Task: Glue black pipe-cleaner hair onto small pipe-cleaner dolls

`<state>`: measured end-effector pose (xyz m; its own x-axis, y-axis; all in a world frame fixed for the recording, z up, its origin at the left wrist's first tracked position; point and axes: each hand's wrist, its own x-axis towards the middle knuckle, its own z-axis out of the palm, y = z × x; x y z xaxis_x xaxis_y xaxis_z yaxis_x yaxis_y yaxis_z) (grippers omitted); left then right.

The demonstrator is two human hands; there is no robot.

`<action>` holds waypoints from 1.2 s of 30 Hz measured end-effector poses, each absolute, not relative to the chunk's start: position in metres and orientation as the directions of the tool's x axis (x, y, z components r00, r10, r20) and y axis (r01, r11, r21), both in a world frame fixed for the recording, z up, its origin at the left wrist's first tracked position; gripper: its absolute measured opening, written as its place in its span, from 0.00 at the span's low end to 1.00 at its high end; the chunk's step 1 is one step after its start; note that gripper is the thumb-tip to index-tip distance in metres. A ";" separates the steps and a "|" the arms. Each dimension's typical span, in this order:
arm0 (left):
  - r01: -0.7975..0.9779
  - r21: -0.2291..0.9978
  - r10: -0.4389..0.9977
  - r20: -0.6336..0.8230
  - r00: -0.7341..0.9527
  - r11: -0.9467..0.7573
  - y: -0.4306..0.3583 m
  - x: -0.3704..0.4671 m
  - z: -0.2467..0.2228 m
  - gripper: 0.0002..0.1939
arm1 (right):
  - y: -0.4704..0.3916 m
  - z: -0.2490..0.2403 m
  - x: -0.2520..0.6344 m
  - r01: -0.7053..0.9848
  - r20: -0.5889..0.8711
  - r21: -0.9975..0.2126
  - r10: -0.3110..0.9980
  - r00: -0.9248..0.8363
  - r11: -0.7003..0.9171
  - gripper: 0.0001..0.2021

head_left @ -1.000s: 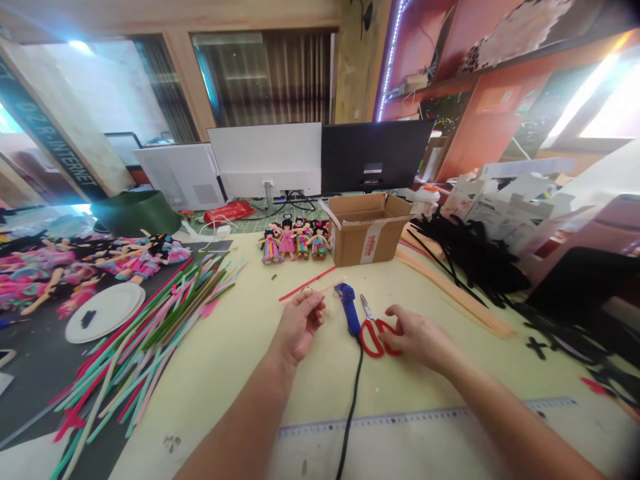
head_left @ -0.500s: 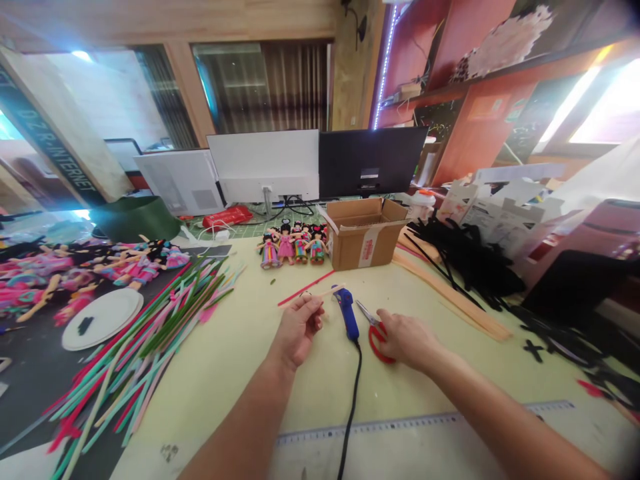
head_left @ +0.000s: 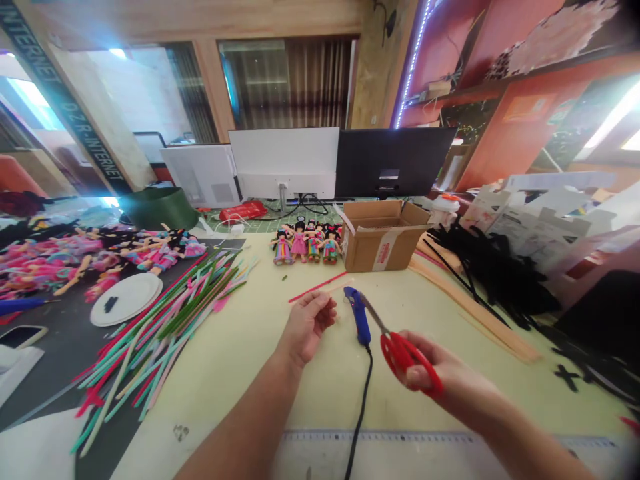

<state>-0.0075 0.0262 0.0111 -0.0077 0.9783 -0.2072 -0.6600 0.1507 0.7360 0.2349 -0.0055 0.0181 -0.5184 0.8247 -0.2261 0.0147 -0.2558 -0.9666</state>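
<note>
My left hand [head_left: 311,323] is closed in a pinch over the middle of the table; a thin pale strip shows near its fingertips, but what the fingers grip is too small to name. My right hand [head_left: 435,363] is wrapped round the handles of red scissors [head_left: 406,357], lifted, with the blades pointing up and left. The blue glue gun [head_left: 360,320] lies between the hands, its black cord running toward me. A red strip [head_left: 316,287] rests beyond my left hand.
Colourful strips [head_left: 165,333] and a white plate [head_left: 127,300] lie at left. Several dolls [head_left: 306,245] stand beside a cardboard box [head_left: 383,247]. Peach strips [head_left: 475,313] and black fuzzy strips [head_left: 490,273] lie at right. A ruler [head_left: 400,437] lies in front.
My right hand has picked up the scissors from the table and raised them. My left hand stays near the same spot. The view has turned a little to the left.
</note>
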 end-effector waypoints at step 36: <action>-0.330 0.935 0.987 -0.152 -0.050 0.127 0.031 -0.029 0.029 0.11 | 0.043 0.023 0.168 0.295 -0.222 -0.956 0.654 -0.723 0.001 0.21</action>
<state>-0.0285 0.0308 0.0287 -0.0504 0.9872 -0.1515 -0.3300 0.1267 0.9354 0.1678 0.0429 0.0233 -0.7234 0.6537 -0.2222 0.2948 0.0015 -0.9556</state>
